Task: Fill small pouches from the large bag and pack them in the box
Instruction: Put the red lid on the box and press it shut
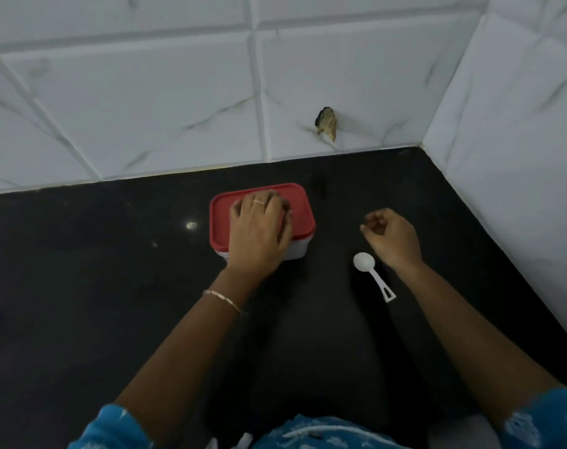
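My left hand (259,231) is lying palm down on the red lid (300,209) of the box (297,250). The fingers are spread a little and laid over the top, pressing on it rather than gripping anything. The lid is on. The box itself sits on the black counter (114,270), a bit left of centre and not far from the back wall, and its pale lower part peeks out under the lid on the near right corner.

My right hand (392,236) is off to the right of the box, well apart from it. Its fingers are loosely curled in toward the thumb and I don't see anything in them. Whether it touches the counter or hovers just over it, I can't tell from this angle.

A white plastic spoon (364,262) lies on the counter just beside my right wrist — bowl toward the box, handle pointing back toward me and to the right. Nothing is touching it.

I've got a ring (259,201) on my left hand and a thin bracelet (222,299) on that wrist, plus blue patterned sleeves (114,429) at the bottom edge.

Behind everything is white marble-look tile (146,92) — with a chipped hole (326,123) low down, right of the box.
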The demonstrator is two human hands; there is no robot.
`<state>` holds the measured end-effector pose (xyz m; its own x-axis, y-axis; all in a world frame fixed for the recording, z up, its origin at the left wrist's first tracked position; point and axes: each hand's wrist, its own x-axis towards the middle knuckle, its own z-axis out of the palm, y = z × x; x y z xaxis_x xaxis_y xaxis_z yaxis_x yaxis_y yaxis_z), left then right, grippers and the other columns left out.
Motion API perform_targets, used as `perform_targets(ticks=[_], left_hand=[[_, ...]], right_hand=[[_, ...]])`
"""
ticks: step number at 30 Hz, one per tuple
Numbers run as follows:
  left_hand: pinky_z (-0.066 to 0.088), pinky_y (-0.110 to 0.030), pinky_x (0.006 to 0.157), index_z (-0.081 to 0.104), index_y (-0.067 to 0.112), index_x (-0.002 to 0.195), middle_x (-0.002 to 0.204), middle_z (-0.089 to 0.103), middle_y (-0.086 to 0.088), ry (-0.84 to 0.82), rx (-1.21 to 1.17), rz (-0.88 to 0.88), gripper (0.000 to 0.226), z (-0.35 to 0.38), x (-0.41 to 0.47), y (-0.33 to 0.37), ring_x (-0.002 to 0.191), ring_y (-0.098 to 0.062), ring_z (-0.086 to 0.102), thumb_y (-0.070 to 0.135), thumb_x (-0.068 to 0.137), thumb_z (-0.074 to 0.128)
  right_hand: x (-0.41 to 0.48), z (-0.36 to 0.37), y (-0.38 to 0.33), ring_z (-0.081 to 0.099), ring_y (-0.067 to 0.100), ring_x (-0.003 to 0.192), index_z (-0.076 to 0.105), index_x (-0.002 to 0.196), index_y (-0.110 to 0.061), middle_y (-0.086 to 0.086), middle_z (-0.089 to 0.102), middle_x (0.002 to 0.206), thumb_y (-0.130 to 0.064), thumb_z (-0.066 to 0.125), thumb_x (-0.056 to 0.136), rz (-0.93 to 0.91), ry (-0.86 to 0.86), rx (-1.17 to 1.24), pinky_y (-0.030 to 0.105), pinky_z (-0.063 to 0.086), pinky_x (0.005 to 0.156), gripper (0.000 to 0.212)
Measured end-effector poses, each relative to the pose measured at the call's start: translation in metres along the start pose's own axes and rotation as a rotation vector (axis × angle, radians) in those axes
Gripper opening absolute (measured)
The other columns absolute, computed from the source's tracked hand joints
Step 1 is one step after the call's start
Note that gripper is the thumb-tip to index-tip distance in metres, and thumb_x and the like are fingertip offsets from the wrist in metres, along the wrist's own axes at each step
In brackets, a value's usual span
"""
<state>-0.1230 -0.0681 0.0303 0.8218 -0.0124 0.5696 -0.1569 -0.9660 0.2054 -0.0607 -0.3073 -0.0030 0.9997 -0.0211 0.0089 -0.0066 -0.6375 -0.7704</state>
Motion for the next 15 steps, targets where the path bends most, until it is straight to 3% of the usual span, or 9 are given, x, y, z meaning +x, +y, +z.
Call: perform_targets(ticks=[3,8,12,15], left_hand=[[0.034,-0.041,0.088,0.062,0.011,0.098,0.110,0.060,-0.007,-0.001,-0.085,0.106,0.016,0.010,-0.040,0.023,0.102,-0.024,0.052,0.021,0.086,0.058],[0.038,-0.039,0.089,0.065,0.013,0.100,0.114,0.060,-0.004,-0.176,-0.102,0.241,0.019,0.031,-0.084,0.029,0.105,-0.023,0.056,0.026,0.089,0.055],[0.046,-0.037,0.082,0.066,0.017,0.102,0.117,0.059,-0.003,-0.343,-0.074,0.142,0.030,0.040,-0.105,0.014,0.105,-0.022,0.057,0.037,0.094,0.044],[0.047,-0.038,0.086,0.063,0.022,0.110,0.123,0.057,0.000,-0.417,-0.053,0.066,0.035,0.040,-0.116,0.008,0.112,-0.020,0.055,0.042,0.095,0.039]], right_hand=[[-0.029,-0.015,0.021,0.060,0.004,0.081,0.063,0.100,-0.022,-0.010,0.065,0.092,-0.032,0.078,0.078,0.088,-0.006,-0.011,0.021,0.047,0.072,0.028],[-0.062,-0.013,0.040,0.062,0.003,0.079,0.060,0.090,-0.028,-0.014,0.064,0.087,-0.038,0.086,0.066,0.152,-0.036,-0.067,0.028,0.052,0.070,0.037],[-0.076,-0.009,0.047,0.060,0.005,0.074,0.057,0.084,-0.026,-0.013,0.061,0.082,-0.033,0.084,0.068,0.151,-0.019,-0.143,0.028,0.048,0.064,0.032],[-0.080,-0.005,0.049,0.063,0.011,0.072,0.058,0.076,-0.024,-0.009,0.063,0.075,-0.020,0.078,0.073,0.114,0.008,-0.146,0.025,0.046,0.059,0.021]])
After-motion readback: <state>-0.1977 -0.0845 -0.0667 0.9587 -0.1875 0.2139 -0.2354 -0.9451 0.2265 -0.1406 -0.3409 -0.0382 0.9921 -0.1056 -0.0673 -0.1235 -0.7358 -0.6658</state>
